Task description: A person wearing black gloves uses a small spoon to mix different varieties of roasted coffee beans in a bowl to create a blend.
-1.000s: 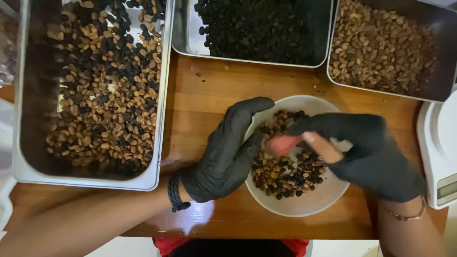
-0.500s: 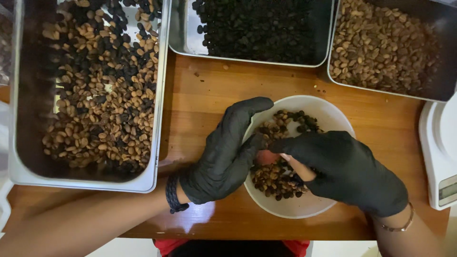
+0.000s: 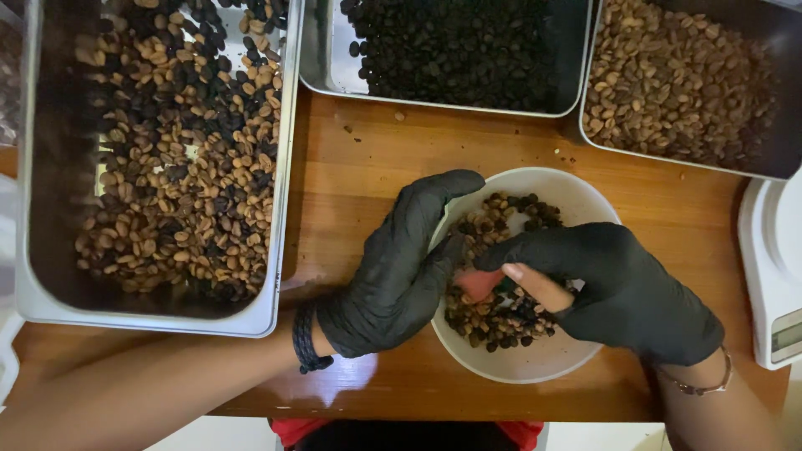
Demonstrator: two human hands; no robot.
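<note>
A white bowl [image 3: 568,196] of mixed light and dark coffee beans [image 3: 501,317] sits on the wooden table near its front edge. My left hand [image 3: 401,267], in a black glove, cups the bowl's left rim with fingers curled around it. My right hand [image 3: 622,288], also black-gloved with one bare fingertip showing through a torn glove finger, reaches over the beans and pinches a small reddish-pink piece [image 3: 480,284] just above them.
A large steel tray [image 3: 280,209] of mixed beans stands at the left. A steel tray [image 3: 322,67] of dark beans is at the top middle, another tray [image 3: 589,100] of light beans at the top right. A white scale [image 3: 773,276] sits at the right edge.
My right hand has slid left and lower over the bowl, bringing the reddish piece close to my left hand's fingers. My left hand has stayed on the rim.
</note>
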